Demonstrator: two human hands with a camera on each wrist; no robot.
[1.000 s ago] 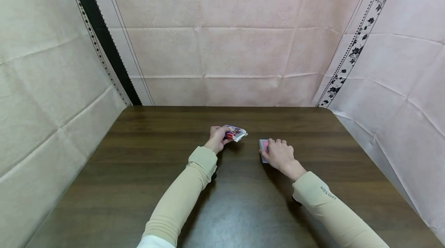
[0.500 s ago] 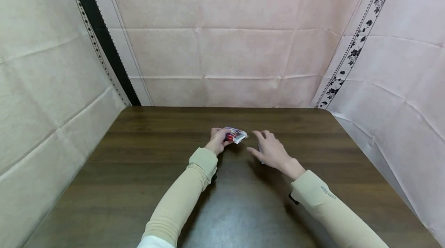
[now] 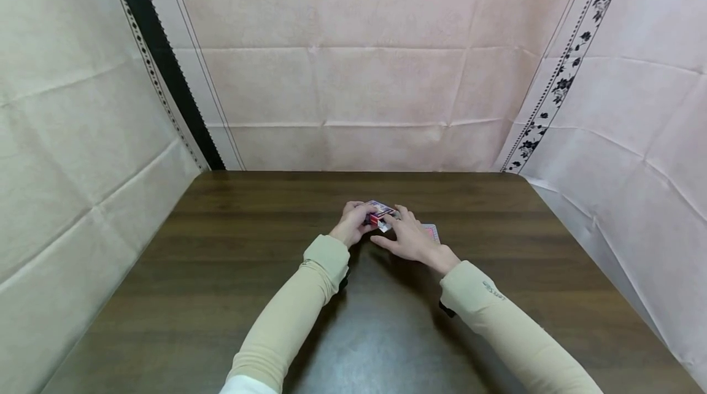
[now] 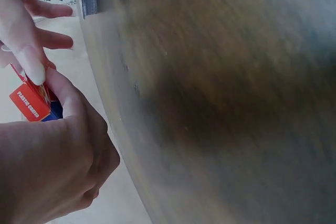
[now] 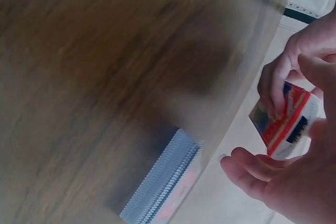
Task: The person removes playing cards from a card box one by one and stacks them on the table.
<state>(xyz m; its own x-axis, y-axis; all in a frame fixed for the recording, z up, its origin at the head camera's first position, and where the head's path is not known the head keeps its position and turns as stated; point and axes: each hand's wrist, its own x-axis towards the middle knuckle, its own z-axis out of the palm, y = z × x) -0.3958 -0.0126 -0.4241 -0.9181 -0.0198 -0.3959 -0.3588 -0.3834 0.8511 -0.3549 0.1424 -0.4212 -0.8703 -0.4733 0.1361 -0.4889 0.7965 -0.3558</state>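
My left hand [image 3: 350, 224] grips a small red and blue playing-card box [image 3: 380, 207] above the table. In the left wrist view a red end of the card box [image 4: 31, 100] reads "PLASTIC COATED". My right hand [image 3: 413, 240] reaches over to the box's right end, with its fingers spread and fairly straight. Its fingertips are right at the end and white flap of the box, seen close up in the right wrist view. On the table just beyond my right hand lies a deck of playing cards [image 3: 431, 232], partly hidden by that hand; its stacked edges show in the right wrist view.
The brown wooden table [image 3: 265, 210] has its far edge a little beyond my hands. Pale cloth hangings [image 3: 353, 81] stand behind and to both sides of it. Dark bands [image 5: 299, 16] run down the cloth.
My right hand has let go of the deck and moved left to the box's end. The deck stays on the table. My left hand, with the box, has shifted slightly right.
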